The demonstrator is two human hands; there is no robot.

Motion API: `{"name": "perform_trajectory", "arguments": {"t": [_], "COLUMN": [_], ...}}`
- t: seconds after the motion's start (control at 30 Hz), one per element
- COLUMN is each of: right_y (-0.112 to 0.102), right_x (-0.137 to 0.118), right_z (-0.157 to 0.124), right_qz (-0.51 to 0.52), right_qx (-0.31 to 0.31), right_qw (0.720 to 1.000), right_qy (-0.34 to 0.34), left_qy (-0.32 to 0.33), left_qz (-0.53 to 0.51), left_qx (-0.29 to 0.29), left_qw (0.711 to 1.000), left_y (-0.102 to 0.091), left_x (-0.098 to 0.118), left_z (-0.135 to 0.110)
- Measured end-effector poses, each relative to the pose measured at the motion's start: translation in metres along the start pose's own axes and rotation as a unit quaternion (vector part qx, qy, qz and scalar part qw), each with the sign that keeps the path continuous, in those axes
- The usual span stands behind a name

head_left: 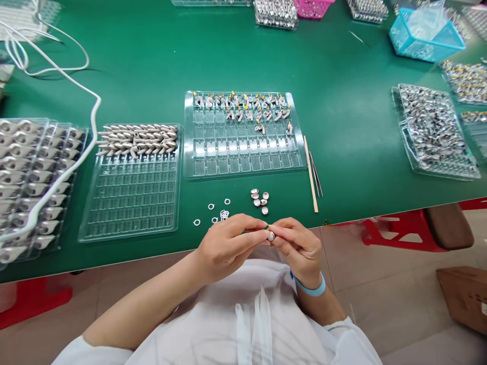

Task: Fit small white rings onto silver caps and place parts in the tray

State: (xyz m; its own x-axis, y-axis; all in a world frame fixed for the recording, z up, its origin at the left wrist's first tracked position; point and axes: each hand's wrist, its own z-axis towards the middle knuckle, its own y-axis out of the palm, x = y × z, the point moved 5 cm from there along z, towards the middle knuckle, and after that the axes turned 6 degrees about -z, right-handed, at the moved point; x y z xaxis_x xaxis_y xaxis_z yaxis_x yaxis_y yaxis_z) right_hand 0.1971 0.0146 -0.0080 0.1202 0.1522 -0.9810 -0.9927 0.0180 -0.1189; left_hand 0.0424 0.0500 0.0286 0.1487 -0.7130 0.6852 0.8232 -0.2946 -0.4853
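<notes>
My left hand and my right hand meet just off the table's front edge. Between their fingertips they pinch a small round metallic part, mostly covered by the fingers. Beyond it on the table lies a little group of round silver caps. Several thin white rings are scattered left of these, close to my left hand. Farther back, a clear plastic tray holds rows of small curved parts with yellow tips in its upper compartments.
A wooden stick and tweezers lie right of the tray. To the left are a tray of curved metal parts, stacked trays of larger grey shells and a white cable. Filled trays and a blue basket stand right.
</notes>
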Motion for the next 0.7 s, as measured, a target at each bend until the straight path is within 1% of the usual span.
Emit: {"name": "perform_trajectory", "arguments": {"t": [0.17,0.37,0.57,0.7], "right_y": [-0.0006,0.0002,-0.0008,-0.0010], "right_x": [-0.0029,-0.0066,-0.0043,-0.0044], "right_z": [0.0006,0.0032,0.0018,-0.0001], "right_qz": [-0.038,-0.044,-0.049,-0.049], "right_qx": [-0.005,-0.017,-0.002,0.008], "right_qw": [0.999,0.998,0.998,0.998], "right_qy": [-0.020,-0.042,-0.039,-0.050], "left_qy": [0.002,-0.003,-0.001,-0.001], "left_qz": [-0.013,-0.014,-0.026,-0.030], "left_qx": [0.002,0.006,0.021,0.024], "left_qw": [1.000,1.000,0.999,0.999], "left_y": [-0.0005,0.0004,0.0017,0.0022], "left_x": [0.0004,0.0002,0.0005,0.0012], "left_z": [0.0009,0.0005,-0.0002,-0.0001]}}
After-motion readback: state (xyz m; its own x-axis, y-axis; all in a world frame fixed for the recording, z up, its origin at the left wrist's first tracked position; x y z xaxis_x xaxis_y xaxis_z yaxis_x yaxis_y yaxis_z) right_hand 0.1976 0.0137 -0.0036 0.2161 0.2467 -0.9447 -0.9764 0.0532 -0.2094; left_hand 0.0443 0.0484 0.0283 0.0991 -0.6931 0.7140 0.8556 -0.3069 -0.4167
